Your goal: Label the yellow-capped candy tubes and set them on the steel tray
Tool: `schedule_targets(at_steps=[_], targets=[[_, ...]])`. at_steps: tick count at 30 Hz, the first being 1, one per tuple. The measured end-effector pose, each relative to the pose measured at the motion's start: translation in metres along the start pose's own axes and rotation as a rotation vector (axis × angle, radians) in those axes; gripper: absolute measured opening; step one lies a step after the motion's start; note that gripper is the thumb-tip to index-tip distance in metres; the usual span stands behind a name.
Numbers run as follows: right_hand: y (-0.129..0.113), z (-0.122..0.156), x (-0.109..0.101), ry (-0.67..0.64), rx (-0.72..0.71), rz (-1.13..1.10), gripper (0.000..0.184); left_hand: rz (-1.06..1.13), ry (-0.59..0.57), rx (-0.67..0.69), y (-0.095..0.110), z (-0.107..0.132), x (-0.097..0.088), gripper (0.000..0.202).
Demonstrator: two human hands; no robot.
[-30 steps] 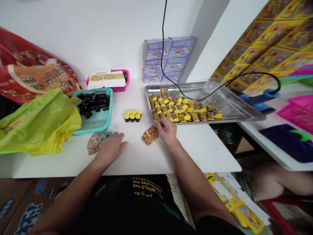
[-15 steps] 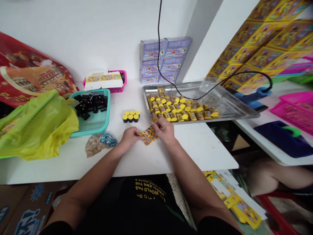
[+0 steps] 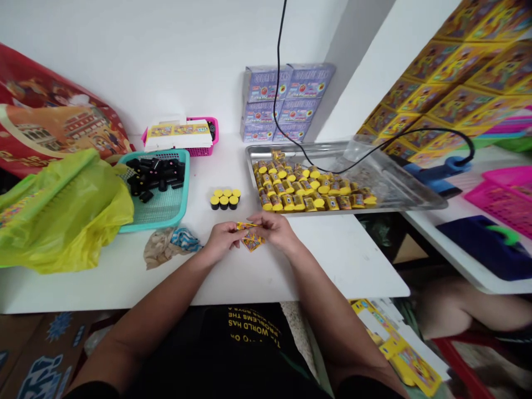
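Note:
Between my two hands, just above the white table (image 3: pixel 324 255), is a small sheet of yellow printed labels (image 3: pixel 253 239). My left hand (image 3: pixel 224 239) pinches its left edge between thumb and fingers. On the other side my right hand (image 3: pixel 277 228) is closed on the upper right part, covering some of it. Just beyond my hands stands a tight group of small black jars with yellow lids (image 3: pixel 224 198). A metal tray (image 3: pixel 399 191) behind my right hand holds many small yellow-lidded jars with printed wraps (image 3: pixel 299 194).
Left stand a teal basket (image 3: pixel 185 188) of black jars, a yellow plastic bag (image 3: pixel 75 205) and a crumpled cloth (image 3: pixel 160 247). Purple boxes (image 3: pixel 266 86) are stacked against the wall. A black cable (image 3: pixel 276 94) hangs over the tray to a blue device (image 3: pixel 436 169). Someone's leg (image 3: pixel 444 307) shows at right.
My hands have come closer together on the label sheet, which now shows less of itself between them. The whole view has shifted slightly.

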State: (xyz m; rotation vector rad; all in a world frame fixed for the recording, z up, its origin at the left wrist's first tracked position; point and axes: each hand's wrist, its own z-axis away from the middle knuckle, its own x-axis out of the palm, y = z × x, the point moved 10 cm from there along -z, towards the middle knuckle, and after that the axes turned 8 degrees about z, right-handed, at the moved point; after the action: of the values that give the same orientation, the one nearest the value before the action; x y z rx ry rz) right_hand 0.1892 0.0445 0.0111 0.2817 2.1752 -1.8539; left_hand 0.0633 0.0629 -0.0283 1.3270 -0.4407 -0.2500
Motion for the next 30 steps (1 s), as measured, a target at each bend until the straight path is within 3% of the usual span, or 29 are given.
schedule_targets(at_steps=[3,6,14,20,24,30], targets=[[0.002,-0.001,0.001,0.008,0.005,0.072,0.018,0.013,-0.030,-0.002,0.001,-0.001,0.003,0.039],[0.000,-0.002,-0.002,0.048,-0.028,0.259,0.010,-0.017,0.013,0.009,0.003,-0.002,-0.004,0.040],[-0.026,0.006,0.005,0.121,-0.223,0.884,0.019,-0.113,0.106,0.036,0.008,0.000,-0.021,0.038],[-0.043,0.011,-0.022,0.387,-0.286,0.767,0.017,-0.046,0.118,0.062,0.008,-0.004,-0.028,0.037],[-0.045,-0.022,-0.014,0.313,-0.263,0.842,0.011,-0.027,0.131,0.122,0.018,-0.009,-0.039,0.036],[-0.047,-0.088,0.033,0.055,-0.166,1.208,0.018,0.004,0.115,0.167,0.036,-0.011,-0.052,0.037]])
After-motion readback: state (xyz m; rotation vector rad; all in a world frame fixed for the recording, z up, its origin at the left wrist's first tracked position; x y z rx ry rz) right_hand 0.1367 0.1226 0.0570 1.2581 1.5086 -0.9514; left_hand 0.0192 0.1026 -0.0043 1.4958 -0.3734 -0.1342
